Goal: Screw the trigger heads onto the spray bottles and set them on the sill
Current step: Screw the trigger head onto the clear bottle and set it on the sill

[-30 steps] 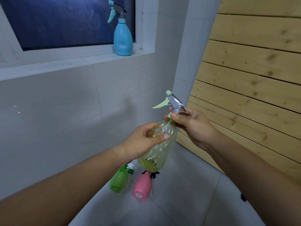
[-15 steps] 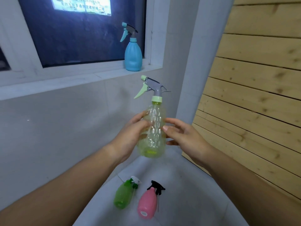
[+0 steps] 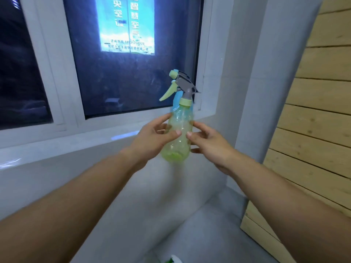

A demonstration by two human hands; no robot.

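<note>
A clear yellow-green spray bottle (image 3: 179,137) is upright in the air in front of the window sill (image 3: 76,143). A grey and pale-green trigger head (image 3: 180,86) sits on its neck, nozzle pointing left. My left hand (image 3: 152,139) grips the bottle's left side with thumb and fingers. My right hand (image 3: 209,143) touches its right side with the fingertips. Right behind it a blue spray bottle (image 3: 175,102) stands on the sill, mostly hidden.
A dark window (image 3: 133,63) with a white frame rises above the sill. A grey pillar (image 3: 266,92) and a wooden slat wall (image 3: 322,120) stand to the right. At the bottom edge, the tip of a green bottle (image 3: 174,260) lies on the grey floor.
Both hands have lifted the yellow-green bottle up and toward the sill, now in front of the blue bottle. The right hand left the trigger head for the body. The view tilted upward.
</note>
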